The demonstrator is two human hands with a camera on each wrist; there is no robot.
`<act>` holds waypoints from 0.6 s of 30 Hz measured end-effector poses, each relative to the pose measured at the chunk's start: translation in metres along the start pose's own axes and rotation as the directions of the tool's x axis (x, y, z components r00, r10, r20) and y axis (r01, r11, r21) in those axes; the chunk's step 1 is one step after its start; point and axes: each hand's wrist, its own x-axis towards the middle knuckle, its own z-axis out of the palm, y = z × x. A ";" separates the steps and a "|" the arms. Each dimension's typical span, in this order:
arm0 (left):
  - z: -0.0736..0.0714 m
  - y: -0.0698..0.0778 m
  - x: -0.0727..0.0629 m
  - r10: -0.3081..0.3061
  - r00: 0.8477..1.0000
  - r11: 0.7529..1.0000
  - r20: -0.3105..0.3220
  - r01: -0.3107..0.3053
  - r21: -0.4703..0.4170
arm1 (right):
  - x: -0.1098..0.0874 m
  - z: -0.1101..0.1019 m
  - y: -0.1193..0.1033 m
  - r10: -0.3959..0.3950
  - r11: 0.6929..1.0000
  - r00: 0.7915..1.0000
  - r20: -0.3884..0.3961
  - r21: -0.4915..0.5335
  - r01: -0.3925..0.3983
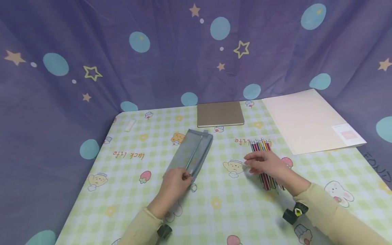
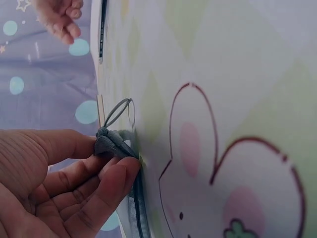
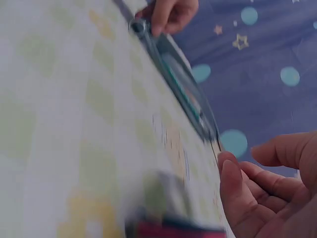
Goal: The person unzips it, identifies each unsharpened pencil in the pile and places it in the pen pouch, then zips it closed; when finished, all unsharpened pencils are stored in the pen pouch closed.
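A grey-blue mesh pencil case (image 1: 183, 151) lies on the table, with a single teal pencil (image 1: 194, 153) showing lengthwise at it. My left hand (image 1: 175, 184) pinches the near end of this case between thumb and fingers; in the left wrist view a small loop (image 2: 118, 113) stands out by the fingertips. A bundle of colourful pencils (image 1: 267, 182) lies to the right. Over it hovers my right hand (image 1: 267, 164), fingers loosely bent, thumb apart, with nothing between them in the right wrist view. The hand hides the middle of the bundle.
A brown notebook (image 1: 220, 114) lies at the back edge. At the back right is a large cream folder (image 1: 309, 119) with a pale label. A small white eraser-like block (image 1: 130, 125) is at the back left. A purple curtain (image 1: 171, 61) hangs behind the table.
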 end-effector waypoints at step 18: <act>-0.001 -0.003 0.000 0.004 1.000 0.999 0.001 -0.004 -0.042 | -0.013 -0.059 0.031 0.157 0.914 0.944 -0.290 -0.321 -0.251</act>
